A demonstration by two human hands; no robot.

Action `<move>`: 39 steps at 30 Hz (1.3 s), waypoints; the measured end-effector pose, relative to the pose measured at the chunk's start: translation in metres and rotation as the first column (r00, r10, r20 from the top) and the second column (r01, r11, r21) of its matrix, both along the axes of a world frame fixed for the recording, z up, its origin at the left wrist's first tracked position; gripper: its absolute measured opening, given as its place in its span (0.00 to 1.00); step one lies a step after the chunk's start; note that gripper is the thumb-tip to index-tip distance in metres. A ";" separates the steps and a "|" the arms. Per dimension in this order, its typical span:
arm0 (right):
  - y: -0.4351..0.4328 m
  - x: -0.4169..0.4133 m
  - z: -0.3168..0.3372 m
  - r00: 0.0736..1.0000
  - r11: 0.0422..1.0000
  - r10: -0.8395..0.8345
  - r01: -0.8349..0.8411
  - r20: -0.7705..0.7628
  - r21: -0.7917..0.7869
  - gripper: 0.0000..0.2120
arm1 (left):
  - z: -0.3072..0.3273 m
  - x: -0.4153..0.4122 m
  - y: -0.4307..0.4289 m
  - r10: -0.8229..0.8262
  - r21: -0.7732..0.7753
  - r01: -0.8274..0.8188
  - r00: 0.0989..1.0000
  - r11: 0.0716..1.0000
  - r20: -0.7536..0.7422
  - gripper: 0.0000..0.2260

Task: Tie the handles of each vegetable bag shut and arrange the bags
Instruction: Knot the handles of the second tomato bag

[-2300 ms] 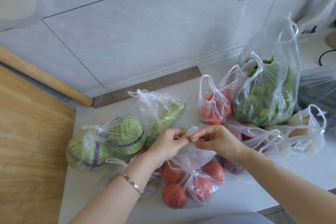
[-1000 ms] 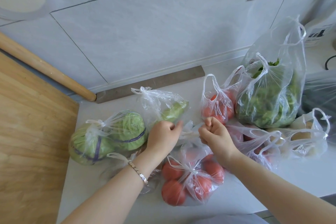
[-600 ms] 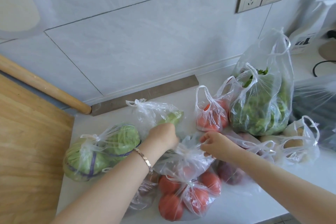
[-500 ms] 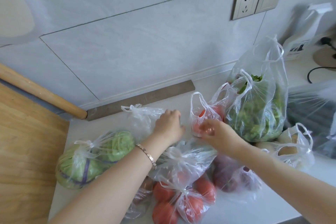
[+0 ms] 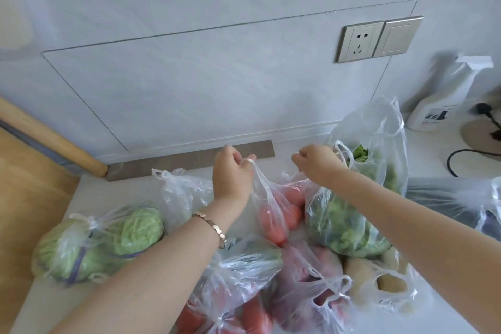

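My left hand (image 5: pixel 231 173) and my right hand (image 5: pixel 316 162) each grip one handle of a small clear bag of tomatoes (image 5: pixel 279 207), pulled up and apart above the counter. Right of it stands a tall bag of leafy greens (image 5: pixel 349 225) with loose handles. A knotted bag of tomatoes (image 5: pixel 233 295) lies in front near me. At the left lie a knotted bag of green cabbages (image 5: pixel 97 241) and a knotted bag behind it (image 5: pixel 184 190). A bag of purple vegetables (image 5: pixel 311 290) and a bag of potatoes (image 5: pixel 385 285) lie at the front right, handles untied.
A wooden board (image 5: pixel 24 203) and a rolling pin (image 5: pixel 51 144) lie at the left. A spray bottle (image 5: pixel 444 95), a black cable (image 5: pixel 466 157) and a dark bag (image 5: pixel 455 200) sit at the right. The tiled wall carries a socket (image 5: pixel 359 42).
Both hands let go of the knotted front tomato bag, reached back to the smaller tomato bag and took its two handles, lifting them apart. The camera tilted up.
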State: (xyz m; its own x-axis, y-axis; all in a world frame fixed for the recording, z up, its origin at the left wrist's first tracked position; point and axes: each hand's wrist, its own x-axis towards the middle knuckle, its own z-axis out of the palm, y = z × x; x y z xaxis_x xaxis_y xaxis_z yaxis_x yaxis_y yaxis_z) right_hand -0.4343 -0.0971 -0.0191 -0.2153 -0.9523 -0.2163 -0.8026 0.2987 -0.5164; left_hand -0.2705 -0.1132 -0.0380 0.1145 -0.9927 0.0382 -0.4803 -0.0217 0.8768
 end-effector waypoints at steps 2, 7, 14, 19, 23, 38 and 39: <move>0.000 0.000 0.001 0.986 0.997 -0.046 0.056 0.157 -0.061 0.15 | 0.003 0.000 0.002 0.140 0.077 -0.128 0.973 0.989 -0.183 0.16; -0.001 0.002 0.010 0.692 0.972 -0.184 0.236 0.698 0.023 0.14 | 0.013 -0.002 0.000 0.275 0.365 -0.063 0.777 0.929 -0.566 0.10; -0.004 0.016 -0.004 0.558 0.987 -0.135 0.006 0.819 0.159 0.12 | 0.013 0.022 -0.019 -0.211 0.341 0.369 0.883 0.865 -0.420 0.09; -0.009 0.027 -0.016 0.325 0.949 -0.175 -0.197 0.929 0.248 0.09 | -0.005 0.019 -0.026 -0.560 0.334 0.697 0.713 0.634 -0.422 0.29; -0.013 0.028 -0.018 0.571 0.920 -0.163 -0.206 0.805 0.333 0.10 | -0.017 0.015 -0.040 -0.659 0.308 0.727 0.686 0.613 -0.309 0.29; -0.007 0.019 -0.104 -0.142 0.477 -0.814 0.391 0.564 0.787 0.15 | -0.086 0.062 -0.055 -0.237 0.444 0.243 0.969 0.862 -0.072 0.22; -0.006 0.021 -0.103 -0.223 0.443 -0.801 0.402 0.555 0.801 0.16 | -0.087 0.059 -0.055 -0.046 0.525 0.187 0.962 0.830 -0.269 0.19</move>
State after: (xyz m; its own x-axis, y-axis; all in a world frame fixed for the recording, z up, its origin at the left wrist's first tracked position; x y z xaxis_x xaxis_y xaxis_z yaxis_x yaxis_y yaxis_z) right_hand -0.4133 -0.1027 -0.1224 -0.1430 -0.3362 -0.9309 0.7579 0.5677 -0.3215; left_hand -0.2119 -0.1681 -0.1251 -0.0675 -0.8508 -0.5211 -0.2914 -0.4827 0.8259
